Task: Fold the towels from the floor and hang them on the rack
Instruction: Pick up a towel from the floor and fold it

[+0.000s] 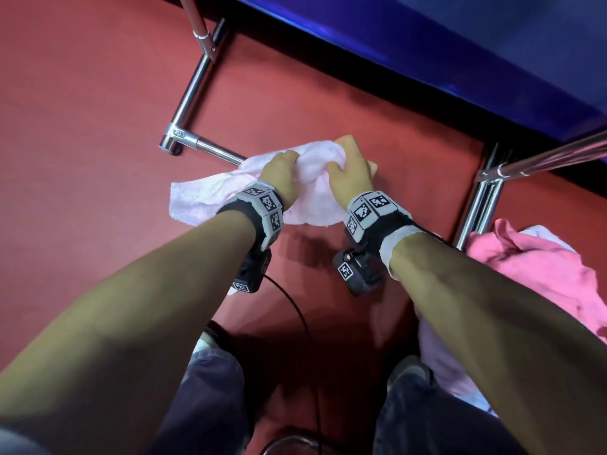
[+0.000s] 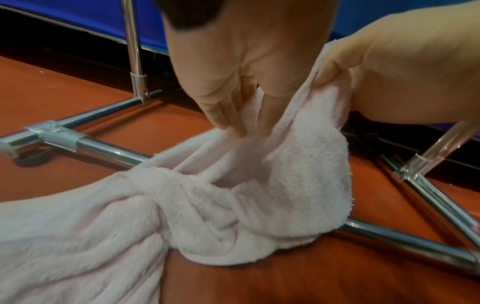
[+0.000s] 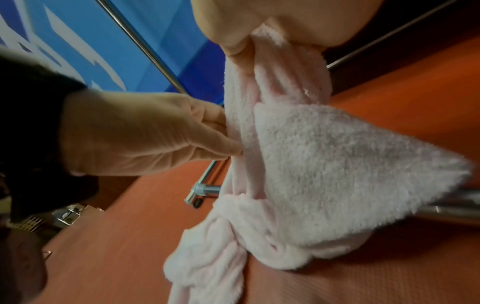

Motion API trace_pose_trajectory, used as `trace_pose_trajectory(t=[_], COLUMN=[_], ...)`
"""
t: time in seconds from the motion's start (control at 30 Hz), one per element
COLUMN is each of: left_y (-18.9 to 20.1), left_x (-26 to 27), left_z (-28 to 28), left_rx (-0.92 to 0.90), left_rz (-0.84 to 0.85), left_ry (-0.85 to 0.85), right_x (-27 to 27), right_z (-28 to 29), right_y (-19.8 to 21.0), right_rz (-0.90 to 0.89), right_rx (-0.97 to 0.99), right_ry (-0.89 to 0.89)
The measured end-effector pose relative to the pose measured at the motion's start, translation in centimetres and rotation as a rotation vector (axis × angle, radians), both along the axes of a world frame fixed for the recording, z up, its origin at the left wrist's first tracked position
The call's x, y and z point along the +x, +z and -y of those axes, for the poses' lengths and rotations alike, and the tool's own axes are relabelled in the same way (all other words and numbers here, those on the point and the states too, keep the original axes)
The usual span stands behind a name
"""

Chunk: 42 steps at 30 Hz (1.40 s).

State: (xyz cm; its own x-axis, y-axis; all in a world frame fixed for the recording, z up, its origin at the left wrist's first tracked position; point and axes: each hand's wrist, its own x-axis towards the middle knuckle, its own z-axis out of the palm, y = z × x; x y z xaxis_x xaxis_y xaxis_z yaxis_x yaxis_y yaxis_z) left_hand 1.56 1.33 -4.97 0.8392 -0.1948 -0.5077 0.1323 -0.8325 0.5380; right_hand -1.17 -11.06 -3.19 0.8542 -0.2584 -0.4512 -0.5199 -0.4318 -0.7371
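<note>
Both hands bunch a pale pink towel (image 1: 203, 198) just above the red floor (image 1: 82, 110), over the chrome rack's base bar (image 1: 216, 152). Left hand (image 1: 279, 172) and right hand (image 1: 351, 169) each pinch its upper edge, grips closed on cloth. Its length trails down-left along the floor.

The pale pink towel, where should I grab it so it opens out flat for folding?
Judging by the twist in the towel, grip its loose left corner on the floor, from above, with the left hand; the right hand already holds the bunched end.
</note>
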Motion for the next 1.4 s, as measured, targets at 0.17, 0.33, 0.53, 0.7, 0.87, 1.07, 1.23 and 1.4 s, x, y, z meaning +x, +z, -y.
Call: trace_pose_trajectory(t=[0.17, 0.33, 0.53, 0.7, 0.87, 1.07, 1.23, 1.4], left_y=[7.2, 15.6, 26.1, 33.5, 39.5, 44.8, 49.0, 52.6], left_x=[0.0, -1.1, -3.2, -5.8, -7.7, -10.3, -10.7, -11.1], left_z=[0.4, -0.2, 0.5, 1.8, 3.1, 4.0, 5.3, 5.9], left_rx=[0.026, -0.009, -0.039, 0.005, 0.225, -0.169, -0.328, -0.265], left_rz=[0.201, 0.273, 0.390, 0.412, 0.591, 0.571, 0.663, 0.749], left_ry=[-0.007, -0.056, -0.090, -0.175, -0.289, -0.102, 0.081, 0.057], right_x=[-0.5, -1.7, -4.0, -6.5, -8.5, -9.8, -11.6, -14.0], right_z=[1.2, 2.4, 3.6, 4.5, 5.4, 6.6, 7.7, 7.8], right_y=[7.0, 14.3, 24.3, 31.1, 36.5, 41.3, 42.8, 42.3], right_rz=[0.143, 0.330, 0.471, 0.529, 0.704, 0.822, 0.796, 0.632], right_rx=[-0.040, -0.229, -0.571, -0.640, -0.492, -0.262, -0.297, -0.435], right_ry=[-0.018, -0.003, 0.052, 0.038, -0.005, -0.002, -0.020, 0.187])
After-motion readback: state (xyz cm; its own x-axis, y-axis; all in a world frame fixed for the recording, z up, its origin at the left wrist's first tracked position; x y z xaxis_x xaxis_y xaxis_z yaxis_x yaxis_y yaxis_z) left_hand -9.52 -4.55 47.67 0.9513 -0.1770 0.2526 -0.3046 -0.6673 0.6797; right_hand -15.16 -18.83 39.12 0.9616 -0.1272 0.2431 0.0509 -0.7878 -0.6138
